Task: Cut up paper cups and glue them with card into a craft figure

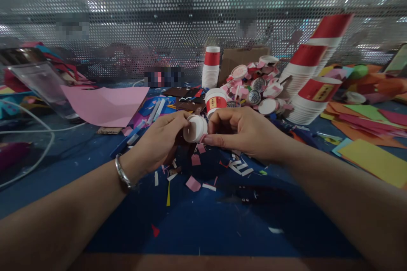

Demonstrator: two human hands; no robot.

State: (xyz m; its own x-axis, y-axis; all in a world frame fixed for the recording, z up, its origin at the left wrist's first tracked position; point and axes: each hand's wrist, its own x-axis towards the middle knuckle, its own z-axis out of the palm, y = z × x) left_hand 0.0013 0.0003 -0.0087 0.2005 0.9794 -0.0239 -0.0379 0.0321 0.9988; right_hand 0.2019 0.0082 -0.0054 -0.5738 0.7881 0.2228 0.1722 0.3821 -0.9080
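A perforated metal wall (pixel 190 21) fills the upper part of the frame, with blurred pixel patches over parts of it, and below it a blue table (pixel 203 230) spreads to the lower edge. At upper right, tall stacks of red-and-white cups (pixel 308 108) lean; at upper left a clear bottle (pixel 44 82) tilts, cut by the frame's edge. A pink sheet (pixel 106 103) lies left of centre, and a heap of pink and white pieces (pixel 254 87) sits right of centre, too jumbled to separate. In the middle, the left hand (pixel 159 139) and right hand (pixel 243 135) meet around a small white round piece (pixel 195 129); both forearms run out of the frame. The grip is narrow: the left fingers pinch its left edge, the right thumb and fingers close on its right side, with a bit of pink by the right thumb. Some of the left fingertips are hidden, so how they bear on the far side cannot be told. Right of lower centre, a dark tool (pixel 251 194) almost merges with the shadowed table. A silver bracelet (pixel 122 172) circles the left wrist, and tiny paper scraps (pixel 193 183) dot the surface below the hands.
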